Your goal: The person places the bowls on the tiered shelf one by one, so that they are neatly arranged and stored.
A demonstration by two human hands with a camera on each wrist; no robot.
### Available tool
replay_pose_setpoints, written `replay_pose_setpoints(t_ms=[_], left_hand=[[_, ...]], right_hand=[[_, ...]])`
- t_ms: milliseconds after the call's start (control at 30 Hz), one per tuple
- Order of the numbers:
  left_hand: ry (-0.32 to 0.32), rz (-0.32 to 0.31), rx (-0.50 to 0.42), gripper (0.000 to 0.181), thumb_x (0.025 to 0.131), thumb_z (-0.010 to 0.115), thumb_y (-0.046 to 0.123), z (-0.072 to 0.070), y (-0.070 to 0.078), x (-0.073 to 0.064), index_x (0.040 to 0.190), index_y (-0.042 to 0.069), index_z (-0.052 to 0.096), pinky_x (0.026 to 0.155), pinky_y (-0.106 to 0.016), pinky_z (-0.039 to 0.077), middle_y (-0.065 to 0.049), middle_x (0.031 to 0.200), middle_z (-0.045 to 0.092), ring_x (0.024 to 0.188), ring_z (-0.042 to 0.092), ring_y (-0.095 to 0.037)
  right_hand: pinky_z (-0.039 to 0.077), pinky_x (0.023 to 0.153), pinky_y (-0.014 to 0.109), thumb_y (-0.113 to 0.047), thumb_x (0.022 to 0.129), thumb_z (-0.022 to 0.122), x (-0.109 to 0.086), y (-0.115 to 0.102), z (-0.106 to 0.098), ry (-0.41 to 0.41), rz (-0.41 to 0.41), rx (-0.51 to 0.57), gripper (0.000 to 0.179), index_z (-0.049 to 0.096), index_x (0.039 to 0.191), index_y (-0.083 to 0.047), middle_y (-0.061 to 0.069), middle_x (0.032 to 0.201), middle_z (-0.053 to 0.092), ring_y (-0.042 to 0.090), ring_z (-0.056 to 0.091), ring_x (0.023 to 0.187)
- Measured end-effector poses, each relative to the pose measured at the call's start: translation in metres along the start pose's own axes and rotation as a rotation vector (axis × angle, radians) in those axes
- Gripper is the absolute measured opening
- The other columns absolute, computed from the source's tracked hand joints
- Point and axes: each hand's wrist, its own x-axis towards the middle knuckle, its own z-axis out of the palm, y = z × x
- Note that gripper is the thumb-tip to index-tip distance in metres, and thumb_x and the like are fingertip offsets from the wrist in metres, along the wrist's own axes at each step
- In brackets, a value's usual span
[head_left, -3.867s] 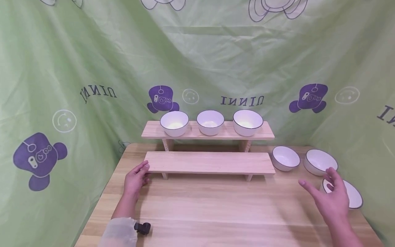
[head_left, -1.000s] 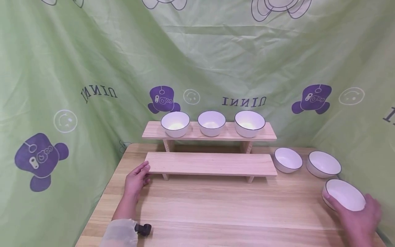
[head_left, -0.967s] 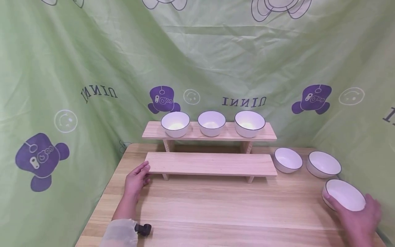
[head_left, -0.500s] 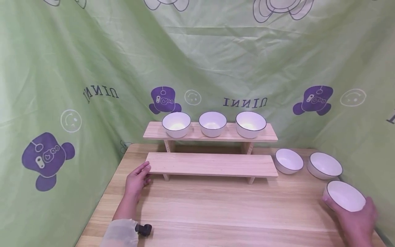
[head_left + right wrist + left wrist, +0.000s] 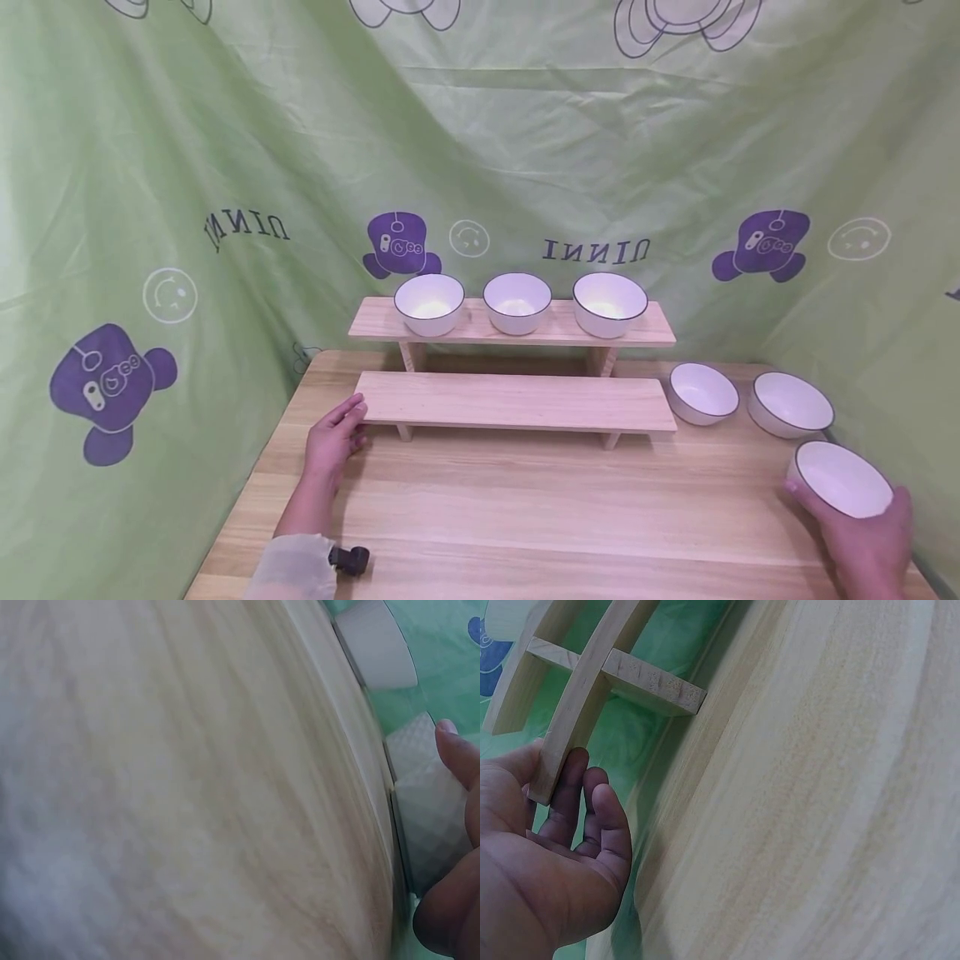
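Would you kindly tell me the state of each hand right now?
Left hand: closed, holding the left end of the lower shelf.
Right hand: closed, holding the nearest white bowl on the right.

wrinkly green curtain (image 5: 517,150) filling the top | goofy purple cartoon print (image 5: 116,400), lower left | smiley (image 5: 170,295) just above it | backwards lettering (image 5: 596,252) near center | wood table (image 5: 570,517), bottom

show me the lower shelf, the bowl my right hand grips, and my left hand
Lower shelf (image 5: 516,402): head view, middle of top surface.
Gripped bowl (image 5: 843,479): head view, inside.
Left hand (image 5: 559,874): left wrist view, palm.
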Motion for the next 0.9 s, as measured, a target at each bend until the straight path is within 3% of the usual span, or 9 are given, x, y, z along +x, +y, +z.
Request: replay_pose_setpoints(t_ms=[233,467,633,900], left_hand=[[-0.008,-0.012,-0.001,0.06,0.09,0.082,0.04,-0.0021,-0.001,0.0,0.142,0.017,0.064,0.077,-0.028,0.062,0.001,0.123,0.068,0.095,0.067,-0.014],[-0.008,-0.001,-0.002,0.06,0.089,0.083,0.04,-0.0009,-0.0006,0.0002,0.141,0.016,0.065,0.076,-0.029,0.062,0.004,0.12,0.07,0.094,0.068,-0.014],[-0.017,0.005,0.001,0.06,0.09,0.082,0.038,-0.0005,-0.0004,-0.0006,0.142,0.014,0.064,0.075,-0.028,0.062,0.0,0.126,0.068,0.094,0.068,-0.014],[-0.012,0.003,0.002,0.059,0.091,0.082,0.038,-0.0004,0.0003,0.0011,0.142,0.015,0.064,0.074,-0.028,0.062,-0.005,0.131,0.066,0.094,0.067,-0.014]], right_hand=[[0.029,0.114,0.022,-0.036,0.068,0.1,-0.0006,0.0008,0.0009,-0.002,-0.004,-0.029,0.122,0.023,0.162,-0.017,0.008,0.135,0.043,0.032,0.036,0.131],[0.03,0.11,0.017,-0.031,0.067,0.101,-0.0015,0.0001,0.0021,0.013,0.016,0.031,0.118,0.028,0.159,-0.026,-0.019,0.126,0.04,0.024,0.038,0.131],[0.028,0.114,0.019,-0.03,0.068,0.1,-0.0033,-0.0002,0.0012,0.008,0.055,0.061,0.123,0.021,0.163,-0.029,-0.022,0.132,0.036,0.02,0.036,0.134],[0.029,0.109,0.017,-0.029,0.069,0.1,-0.0044,-0.0033,0.0004,0.018,0.043,0.066,0.115,0.029,0.159,-0.03,-0.027,0.118,0.038,0.017,0.039,0.129]])
